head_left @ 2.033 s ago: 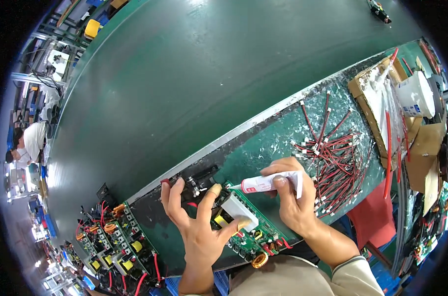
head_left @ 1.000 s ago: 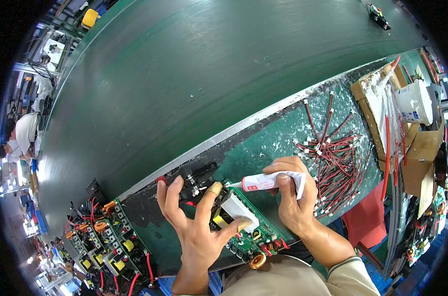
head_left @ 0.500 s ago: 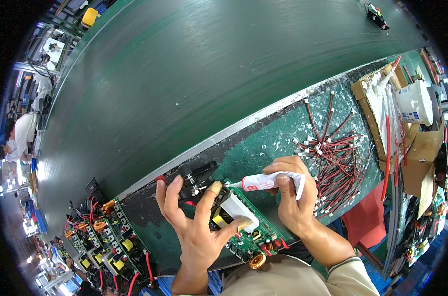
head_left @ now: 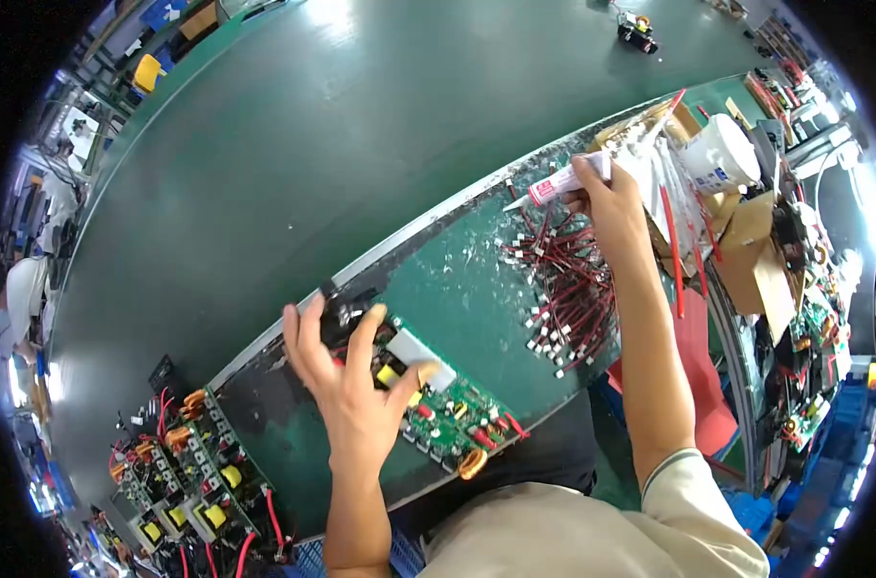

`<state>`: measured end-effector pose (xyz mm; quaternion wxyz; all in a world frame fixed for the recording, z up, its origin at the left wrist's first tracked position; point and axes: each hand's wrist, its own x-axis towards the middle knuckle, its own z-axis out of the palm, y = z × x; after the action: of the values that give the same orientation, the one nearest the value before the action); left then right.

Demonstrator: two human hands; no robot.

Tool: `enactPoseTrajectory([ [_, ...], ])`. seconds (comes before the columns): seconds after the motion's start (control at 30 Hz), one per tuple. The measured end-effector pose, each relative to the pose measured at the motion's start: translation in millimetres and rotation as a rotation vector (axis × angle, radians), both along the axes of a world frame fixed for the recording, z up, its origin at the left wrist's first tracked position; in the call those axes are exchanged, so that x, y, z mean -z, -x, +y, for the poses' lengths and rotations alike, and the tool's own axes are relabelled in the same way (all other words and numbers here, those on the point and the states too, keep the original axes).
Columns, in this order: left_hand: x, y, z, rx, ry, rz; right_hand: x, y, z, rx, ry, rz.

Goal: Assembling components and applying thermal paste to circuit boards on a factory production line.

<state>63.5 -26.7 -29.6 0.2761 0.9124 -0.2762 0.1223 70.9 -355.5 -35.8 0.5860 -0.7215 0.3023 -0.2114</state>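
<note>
My left hand [head_left: 346,390] is spread over the left end of a green circuit board [head_left: 477,409], fingers apart. Its thumb lies near a yellow-wrapped component, and the fingertips reach beside a black part [head_left: 342,316] at the board's far end; contact there is hard to make out. A white heat sink, red parts and a copper coil show on the board. Away to the right, my right hand [head_left: 607,197] is closed around a white squeeze tube with red print [head_left: 554,185]. The tube's pointed nozzle faces left, above a pile of red-and-black wire leads [head_left: 573,279].
More circuit boards [head_left: 202,462] with coils stand at the left. A cardboard box [head_left: 746,270], plastic wrapping and a white tub [head_left: 722,154] crowd the right. Beyond the worktop's pale edge stretches a wide green surface [head_left: 236,193] bearing a small black assembly [head_left: 637,34].
My right hand has carried the tube from the board out to the far right, over the wire leads. My left hand stays at the board. The view has shifted.
</note>
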Motion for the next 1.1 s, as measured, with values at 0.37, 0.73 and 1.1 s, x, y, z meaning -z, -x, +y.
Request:
enactPoseTrajectory([
  [0.37,-9.0,29.7,24.8,0.048,0.162,-0.007,34.9,-7.8,-52.1,0.005,0.48,0.171],
  [0.73,8.3,103.6,59.5,0.147,0.193,0.224,-8.6,167.9,123.6,-0.857,0.546,-0.02],
  [1.1,-31.7,-42.0,39.3,0.022,-0.069,-0.058,27.9,225.5,176.2,-0.193,0.478,0.025],
])
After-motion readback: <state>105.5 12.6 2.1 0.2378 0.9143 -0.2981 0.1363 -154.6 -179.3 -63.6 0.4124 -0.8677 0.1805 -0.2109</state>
